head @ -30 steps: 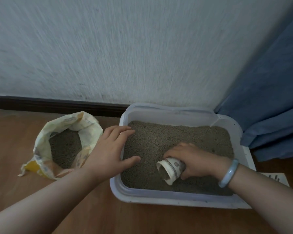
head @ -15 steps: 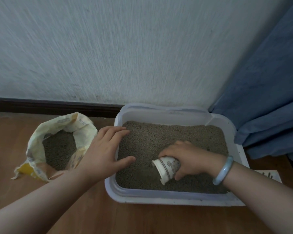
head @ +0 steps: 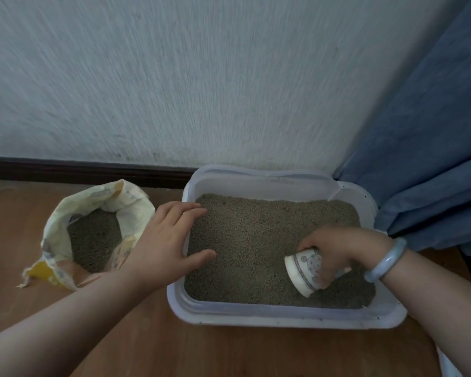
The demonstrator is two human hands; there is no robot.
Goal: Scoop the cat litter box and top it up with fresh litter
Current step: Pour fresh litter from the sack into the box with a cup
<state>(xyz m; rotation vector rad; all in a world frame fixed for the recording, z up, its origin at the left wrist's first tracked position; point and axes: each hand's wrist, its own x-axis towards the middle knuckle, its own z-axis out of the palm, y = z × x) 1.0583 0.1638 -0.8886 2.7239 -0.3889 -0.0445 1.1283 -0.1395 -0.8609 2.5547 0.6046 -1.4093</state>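
Note:
A white plastic litter box (head: 283, 319) stands on the wooden floor against the wall, filled with grey-brown litter (head: 256, 240). My right hand (head: 340, 246) grips a small white patterned paper cup (head: 305, 270), tipped on its side with its mouth down-left, low over the litter at the box's right front. My left hand (head: 166, 240) rests flat on the box's left rim, with straight fingers and thumb reaching onto the litter. An open yellow-white litter bag (head: 125, 202) with grey litter inside sits left of the box.
A textured white wall with a dark baseboard (head: 79, 170) runs behind the box and the bag. A blue curtain (head: 424, 159) hangs down at the right, beside the box's far right corner. A white object (head: 450, 365) shows at the bottom right edge.
My right hand has moved the cup to the right and a little nearer the front of the box. The left hand has stayed on the left rim.

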